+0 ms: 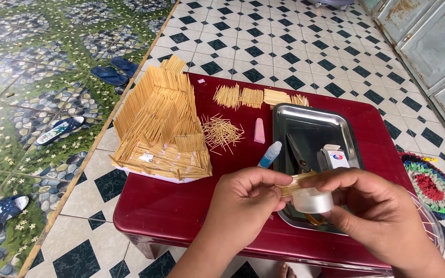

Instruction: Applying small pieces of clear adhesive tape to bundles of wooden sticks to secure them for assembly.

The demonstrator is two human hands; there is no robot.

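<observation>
My left hand (pixel 243 203) pinches a small flat bundle of toothpicks (pixel 295 183) over the front of a dark red low table (pixel 181 206). My right hand (pixel 374 208) holds a roll of clear tape (pixel 312 201) against the bundle's right end. Both hands hover above the near edge of a steel tray (pixel 305 116). A model house of toothpicks (pixel 160 126) stands at the table's left side.
The tray holds scissors (pixel 298 154) and a small white box (pixel 334 157). A glue bottle (pixel 270 154), a pink cap (pixel 259 131), loose toothpicks (pixel 221 133) and several toothpick panels (pixel 253 97) lie on the table. Sandals (pixel 114 71) rest on the floor, a woven mat (pixel 433 185) at right.
</observation>
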